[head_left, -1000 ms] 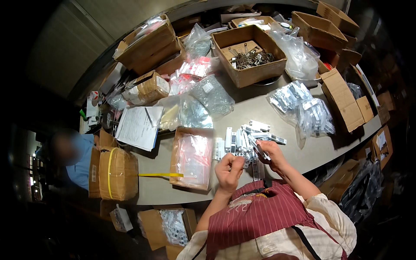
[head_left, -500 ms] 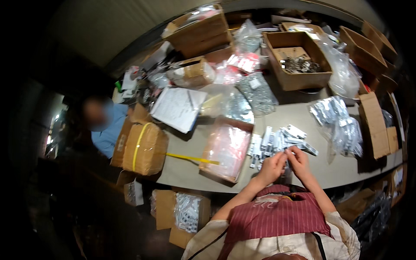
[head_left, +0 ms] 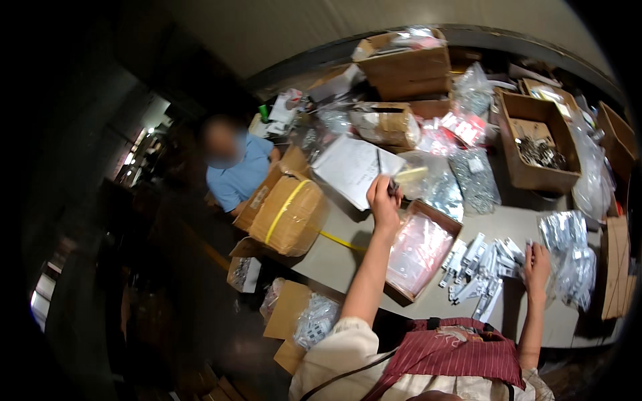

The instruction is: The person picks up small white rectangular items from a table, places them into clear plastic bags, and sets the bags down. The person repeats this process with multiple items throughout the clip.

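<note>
We've got our left hand [head_left: 384,208] stretched out by the lower right corner of the papers [head_left: 349,172], fingers curled closed round a small dark object [head_left: 393,190]; can't tell what it is or whether hand and papers touch. Our right hand [head_left: 537,267] is at the right side of the pile of metal parts [head_left: 476,271], thumb and fingers nearly together; can't tell if they hold a part. The pile sits loose toward the near edge of the table [head_left: 511,220], between the open carton [head_left: 438,215] of clear bags [head_left: 420,248] and 2 bags of parts [head_left: 568,257] on the right. Risks as we judge them: 1) parts slide off the near edge if a forearm or apron catches the pile; 2) left forearm clips the carton's left wall, since it passes close; 3) yellow strap [head_left: 341,240] snags the sleeve; 4) dark object drops among the clutter if our grip loosens.
</note>
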Available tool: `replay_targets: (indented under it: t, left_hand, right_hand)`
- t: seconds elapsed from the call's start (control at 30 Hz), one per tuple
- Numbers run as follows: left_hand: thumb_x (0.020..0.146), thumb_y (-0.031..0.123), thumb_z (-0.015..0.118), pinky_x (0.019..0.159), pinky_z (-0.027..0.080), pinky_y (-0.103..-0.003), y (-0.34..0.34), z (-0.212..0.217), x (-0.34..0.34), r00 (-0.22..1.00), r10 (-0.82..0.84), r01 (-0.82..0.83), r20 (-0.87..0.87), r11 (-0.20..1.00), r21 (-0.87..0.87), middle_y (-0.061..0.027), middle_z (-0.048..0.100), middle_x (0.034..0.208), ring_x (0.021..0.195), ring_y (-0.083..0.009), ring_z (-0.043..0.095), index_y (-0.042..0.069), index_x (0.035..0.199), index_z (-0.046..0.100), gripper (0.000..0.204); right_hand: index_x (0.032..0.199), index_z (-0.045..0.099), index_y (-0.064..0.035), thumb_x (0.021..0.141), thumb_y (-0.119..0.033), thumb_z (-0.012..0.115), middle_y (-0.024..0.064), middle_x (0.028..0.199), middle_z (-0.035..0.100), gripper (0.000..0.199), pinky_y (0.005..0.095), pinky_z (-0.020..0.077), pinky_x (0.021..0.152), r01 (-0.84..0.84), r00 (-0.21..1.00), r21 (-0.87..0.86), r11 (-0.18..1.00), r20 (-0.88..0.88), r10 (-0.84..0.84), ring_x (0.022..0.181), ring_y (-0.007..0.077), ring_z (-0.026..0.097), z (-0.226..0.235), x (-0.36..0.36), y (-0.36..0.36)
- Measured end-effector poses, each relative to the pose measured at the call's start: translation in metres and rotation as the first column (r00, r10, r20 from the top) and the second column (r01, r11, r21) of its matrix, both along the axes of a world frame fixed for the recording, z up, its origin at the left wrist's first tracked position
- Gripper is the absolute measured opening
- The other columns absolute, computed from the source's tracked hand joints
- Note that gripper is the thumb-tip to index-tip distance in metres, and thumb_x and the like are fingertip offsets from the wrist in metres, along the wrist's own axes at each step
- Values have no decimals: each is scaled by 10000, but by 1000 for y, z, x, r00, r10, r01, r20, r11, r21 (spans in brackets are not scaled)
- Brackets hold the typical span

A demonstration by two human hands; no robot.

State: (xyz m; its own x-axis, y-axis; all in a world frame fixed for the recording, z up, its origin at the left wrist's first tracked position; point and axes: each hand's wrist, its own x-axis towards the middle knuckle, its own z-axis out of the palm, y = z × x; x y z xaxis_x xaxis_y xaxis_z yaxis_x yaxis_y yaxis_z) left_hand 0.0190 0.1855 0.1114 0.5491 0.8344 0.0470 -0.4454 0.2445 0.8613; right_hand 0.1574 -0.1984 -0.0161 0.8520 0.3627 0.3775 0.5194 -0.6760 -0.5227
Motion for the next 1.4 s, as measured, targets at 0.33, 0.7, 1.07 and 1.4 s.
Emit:
replay_targets:
  t: [0.33,0.7,1.07,1.4]
  left_hand:
    - [767,301,628,669,535,-393,87,-45,108,507,278,727,-816,370,578,-132,701,719,696,-278,696,29,785,714,286]
    - [715,154,651,860,507,-375,97,-96,141,609,-249,758,-753,461,460,-194,699,1028,967,-290,663,18,1083,699,395]
    - [870,88,584,988,453,-365,37,-30,7,896,189,176,-403,681,711,-169,600,1230,1146,-285,591,-13,1234,549,380]
    - [892,18,536,1002,422,-365,-68,-9,-84,922,290,-36,-255,724,689,-136,604,1164,1100,-240,578,-31,1195,556,308]
  right_hand:
    - [1133,654,-6,872,-210,648,102,1031,601,332,335,435,856,103,912,455,885,-398,98,982,224,547,-107,-2,-15]
    - [1261,536,62,950,-117,524,233,1409,455,358,410,306,1117,-70,996,21,997,61,68,1308,374,424,-127,116,-15]
    - [1441,301,78,658,147,485,281,1500,280,807,452,202,1185,67,991,-237,969,126,-37,1399,428,275,-102,134,-10]
    - [1471,326,-52,718,-27,680,183,1539,267,833,457,197,1189,326,929,-384,864,299,-217,1416,369,262,-67,118,-59]
